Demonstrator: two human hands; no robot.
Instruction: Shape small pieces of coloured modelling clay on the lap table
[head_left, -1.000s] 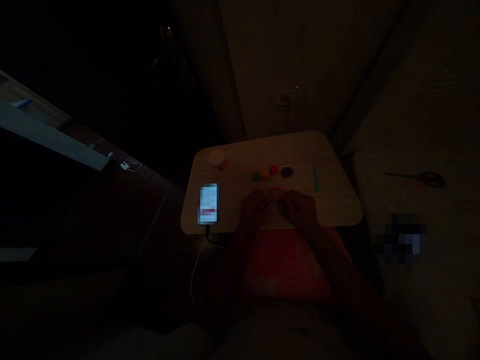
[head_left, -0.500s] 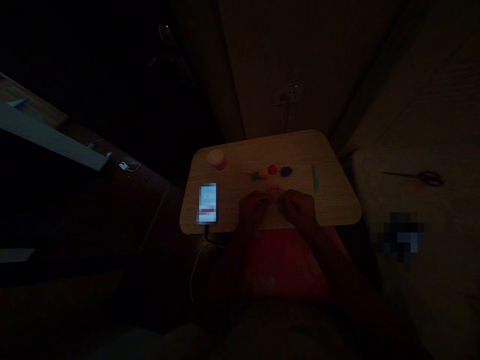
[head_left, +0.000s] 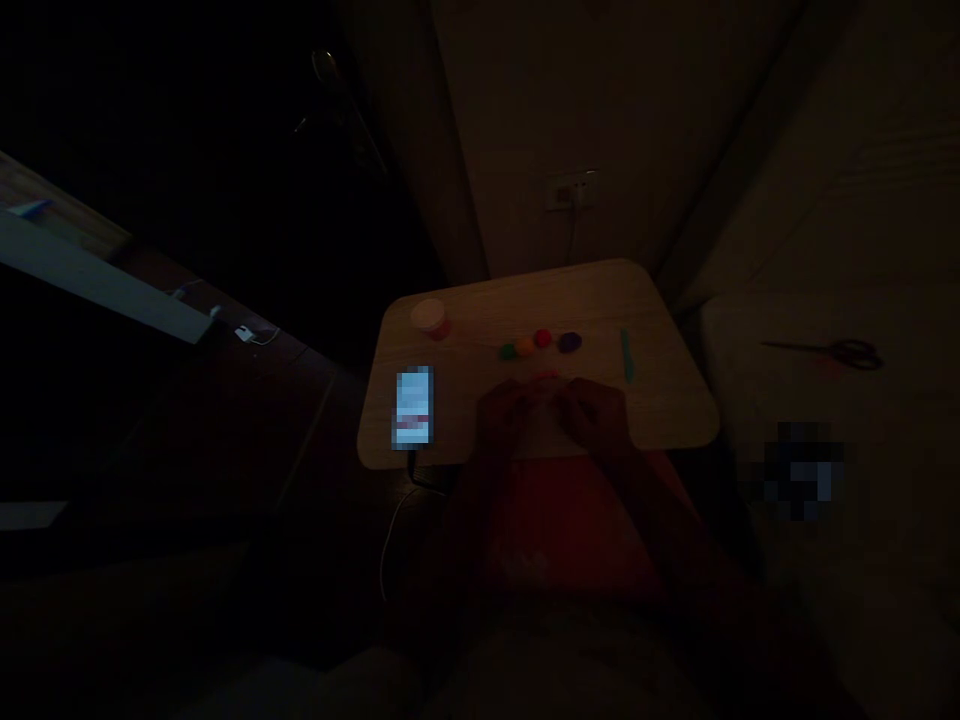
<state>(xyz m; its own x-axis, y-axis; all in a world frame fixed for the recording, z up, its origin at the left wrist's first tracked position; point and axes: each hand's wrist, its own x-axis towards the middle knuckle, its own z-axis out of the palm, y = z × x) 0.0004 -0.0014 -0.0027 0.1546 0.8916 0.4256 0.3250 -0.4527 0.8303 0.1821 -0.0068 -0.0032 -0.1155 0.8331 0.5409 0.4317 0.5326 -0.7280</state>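
Note:
Over the near part of a small wooden table, my left hand and my right hand face each other with fingers bent and pinched. Their fingertips are close together; the dim light hides what is between them. Just beyond the fingertips lies a short row of small pinkish-red pieces, partly covered. Farther back sit rounded lumps that look like modelling clay: green, orange, red and purple. A thin teal tool lies to their right.
A tub with a pale lid stands at the table's back left. In front of it a lit phone has a cable off the near edge. Scissors lie on a pale surface at right. A wall socket is behind.
My fingertips have come slightly closer together and now sit nearer the small pinkish-red row, covering more of it. The objects on the table keep their places; the view shifts slightly.

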